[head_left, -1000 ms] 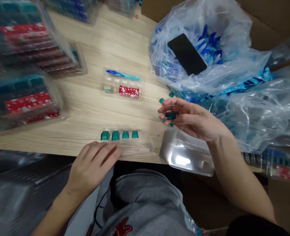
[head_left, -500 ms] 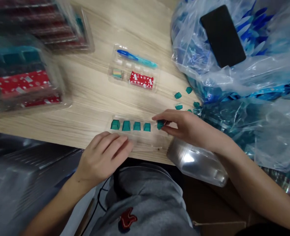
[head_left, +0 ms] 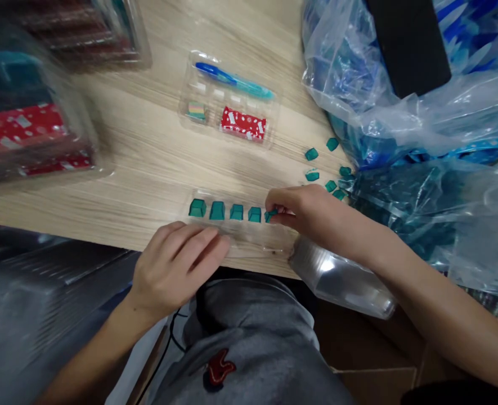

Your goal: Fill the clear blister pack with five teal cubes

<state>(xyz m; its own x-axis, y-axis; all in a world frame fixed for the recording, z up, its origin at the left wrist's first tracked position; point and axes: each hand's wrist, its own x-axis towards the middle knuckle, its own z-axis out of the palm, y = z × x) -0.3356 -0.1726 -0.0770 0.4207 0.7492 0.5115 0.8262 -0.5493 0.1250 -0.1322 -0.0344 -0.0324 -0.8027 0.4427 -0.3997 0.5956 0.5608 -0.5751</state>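
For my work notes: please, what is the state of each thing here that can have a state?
Right hand: pinching a teal plastic piece at the row's end.
Left hand: open, fingertips resting on the clear plastic tray.
Four teal pieces: standing in a row on that tray.
Loose teal pieces: scattered on the wooden table by the bag.
Plastic bag: open, crumpled, blue items inside.
Black phone: lying on the bag.
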